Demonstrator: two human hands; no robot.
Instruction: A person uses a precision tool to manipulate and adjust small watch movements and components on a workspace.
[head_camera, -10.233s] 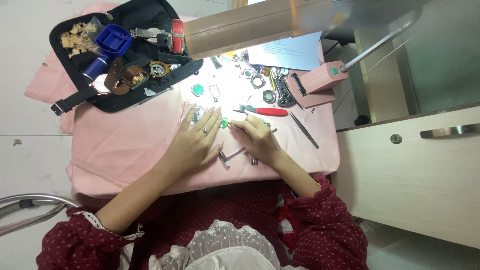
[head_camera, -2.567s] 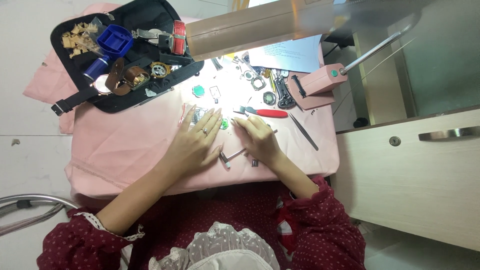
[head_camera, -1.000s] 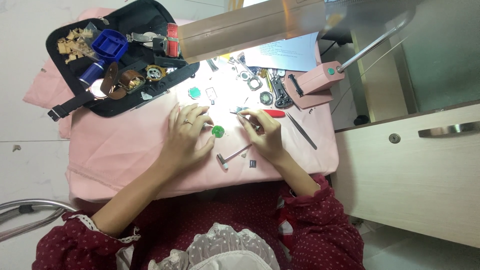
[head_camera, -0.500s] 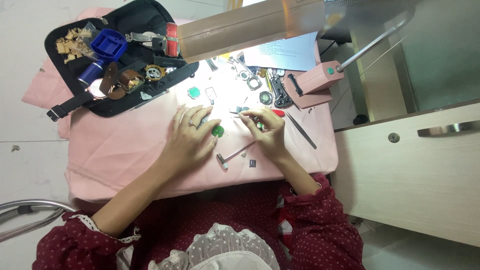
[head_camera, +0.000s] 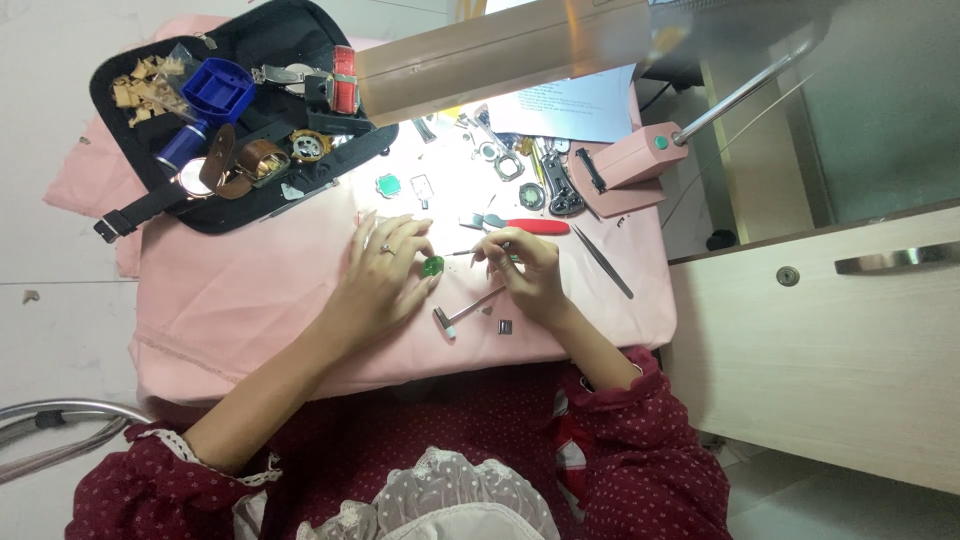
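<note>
My left hand (head_camera: 385, 270) lies flat on the pink cloth (head_camera: 240, 300), its fingertips holding down a small green piece (head_camera: 433, 266). My right hand (head_camera: 523, 275) is shut on a thin metal tool (head_camera: 470, 252) whose tip points left toward the green piece. A small hammer-like tool (head_camera: 462, 314) lies just below both hands, and a tiny square part (head_camera: 505, 326) rests next to it. A red-handled tool (head_camera: 525, 226) sits just above my right hand.
A black open pouch (head_camera: 230, 110) with a blue holder, straps and watch parts fills the back left. A pink lamp base (head_camera: 625, 170) with a long lamp head stands behind. Tweezers (head_camera: 602, 262), pliers, rings and another green piece (head_camera: 388, 185) lie around. A drawer cabinet (head_camera: 820, 330) stands right.
Both hands have shifted slightly toward the back of the table. My right hand has come off the cloth and now holds the thin tool pointed at the green piece under my left fingers.
</note>
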